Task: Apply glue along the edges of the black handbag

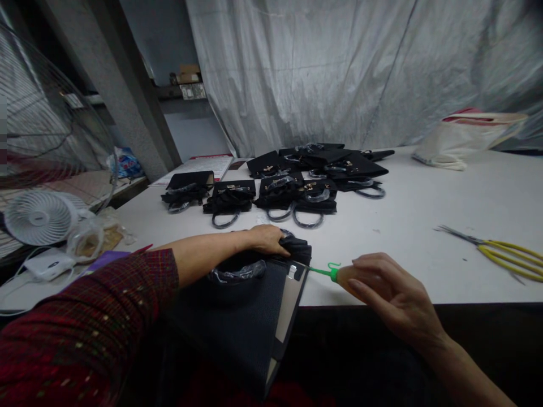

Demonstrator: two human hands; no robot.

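A black handbag (pixel 250 316) lies at the near edge of the white table (pixel 424 226), partly over my lap, its plastic-wrapped handle (pixel 237 273) showing. My left hand (pixel 265 238) rests closed on the bag's top edge, pressing the black material. My right hand (pixel 384 288) grips a small tool with a tan handle and a green hooked tip (pixel 324 271). The tip points left and touches the bag's corner near a pale tag.
Several finished black handbags (pixel 292 181) lie in a group mid-table. Yellow-handled scissors (pixel 504 253) lie at the right. A white bag (pixel 462 135) sits far right. A small white fan (pixel 38 217), a wire fan guard and cables are at the left.
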